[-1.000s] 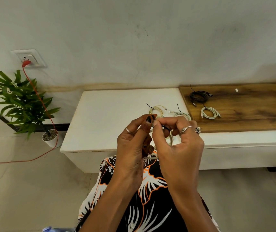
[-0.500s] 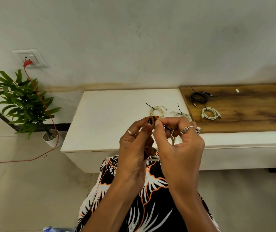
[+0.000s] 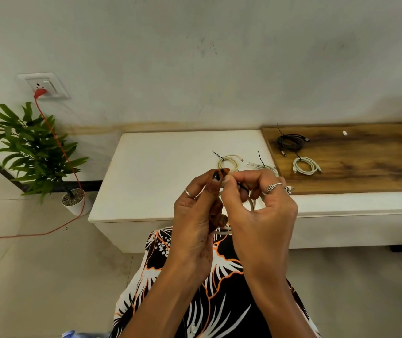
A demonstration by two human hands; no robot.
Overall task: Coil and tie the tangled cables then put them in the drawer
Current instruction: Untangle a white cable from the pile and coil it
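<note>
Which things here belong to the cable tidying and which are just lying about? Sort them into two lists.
Part of the job:
held white cable
black tie
left hand
right hand
cream coil
white coil
black coil
white coil on wood

Lying about:
potted plant
red cord
wall socket

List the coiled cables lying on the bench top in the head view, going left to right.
Cream cable coil → white cable coil, partly behind the right hand → black cable coil → white cable coil on the wood.
</note>
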